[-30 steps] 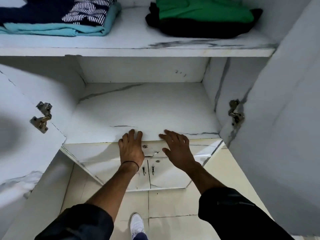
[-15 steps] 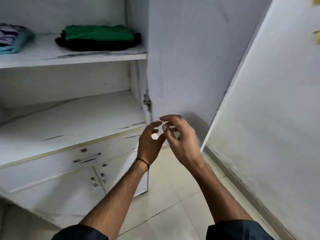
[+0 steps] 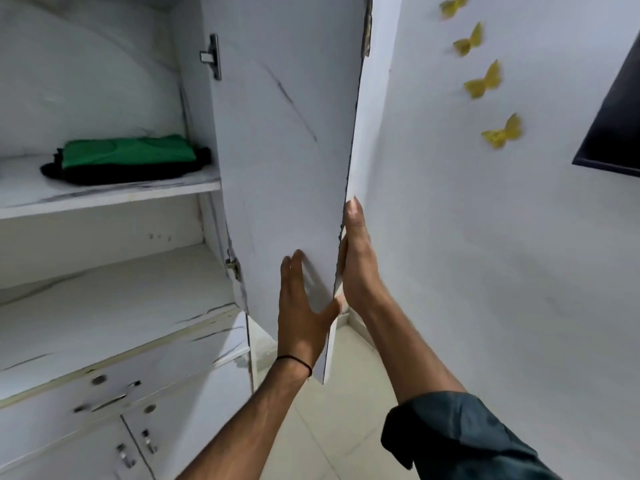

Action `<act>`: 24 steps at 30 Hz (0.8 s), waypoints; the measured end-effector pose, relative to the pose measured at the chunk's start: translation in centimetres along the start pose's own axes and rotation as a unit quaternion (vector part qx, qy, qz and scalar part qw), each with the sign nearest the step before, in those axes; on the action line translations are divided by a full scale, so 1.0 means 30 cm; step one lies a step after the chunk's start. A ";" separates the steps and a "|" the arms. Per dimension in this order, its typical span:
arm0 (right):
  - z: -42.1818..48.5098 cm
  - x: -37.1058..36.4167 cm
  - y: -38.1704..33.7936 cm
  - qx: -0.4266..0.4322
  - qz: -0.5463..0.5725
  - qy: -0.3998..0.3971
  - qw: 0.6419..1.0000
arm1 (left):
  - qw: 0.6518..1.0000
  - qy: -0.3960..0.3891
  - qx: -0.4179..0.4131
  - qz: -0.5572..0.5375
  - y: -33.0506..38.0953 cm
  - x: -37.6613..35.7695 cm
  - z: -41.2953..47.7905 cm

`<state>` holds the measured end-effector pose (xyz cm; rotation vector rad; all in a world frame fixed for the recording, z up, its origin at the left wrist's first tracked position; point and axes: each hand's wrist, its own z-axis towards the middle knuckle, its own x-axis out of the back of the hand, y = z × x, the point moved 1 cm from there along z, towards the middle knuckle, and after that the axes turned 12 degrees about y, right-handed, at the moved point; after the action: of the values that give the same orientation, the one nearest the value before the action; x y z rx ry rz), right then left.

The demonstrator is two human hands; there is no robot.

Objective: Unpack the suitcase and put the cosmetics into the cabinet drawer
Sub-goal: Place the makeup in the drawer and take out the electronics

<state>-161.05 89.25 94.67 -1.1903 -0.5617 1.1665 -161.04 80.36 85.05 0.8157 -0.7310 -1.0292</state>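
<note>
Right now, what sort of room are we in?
Likely a bedroom: a white wardrobe with folded clothes on its shelf, a drawer below, and yellow butterflies stuck on the wall.

The door point(image 3: 284, 150) hides most fingers of the right hand point(image 3: 358, 261).

Both hands are bare. A thin black cord point(image 3: 295, 361) circles the wrist just below the left hand point(image 3: 304, 317). It is a plain, narrow band, slightly thicker and darker on the side toward the thumb. The left forearm is uncovered all the way to the bottom edge of the view. The arm of the right hand point(image 3: 358, 268) wears a dark teal sleeve point(image 3: 460, 441), plain and matte, pushed up near the elbow. Its end is bunched into a thick rolled edge with soft creases behind it. A pale nail shows on one right fingertip point(image 3: 353, 207).
</note>
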 end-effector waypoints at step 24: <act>-0.165 -0.991 0.057 0.205 -0.120 -0.254 0.938 | 0.951 0.260 0.156 0.058 -0.363 0.890 0.279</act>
<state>-168.15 60.09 97.97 -0.4423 -0.7795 1.3026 -163.62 50.48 83.69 1.2431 -0.4804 -0.5555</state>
